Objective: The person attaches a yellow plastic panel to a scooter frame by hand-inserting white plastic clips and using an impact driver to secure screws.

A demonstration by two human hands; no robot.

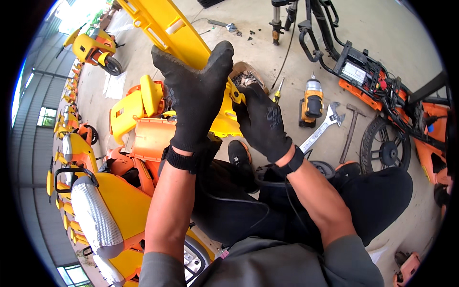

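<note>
Left hand (193,93), in a black glove, has a good grip round this long yellow panel (179,31) held up out in front of the person, and the right hand (262,119) is pinching its lower right edge. Past that on the floor (401,33) there's a power driver (313,101), adjustable wrench (321,130) and hammer (351,131), with a yellow scooter (91,45) way back on the left.

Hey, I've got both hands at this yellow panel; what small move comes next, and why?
Probably brace the panel with the left hand before the right hand works the small yellow part: the left lies across the panel, while the right seems to pinch that part near the panel's edge.
</note>
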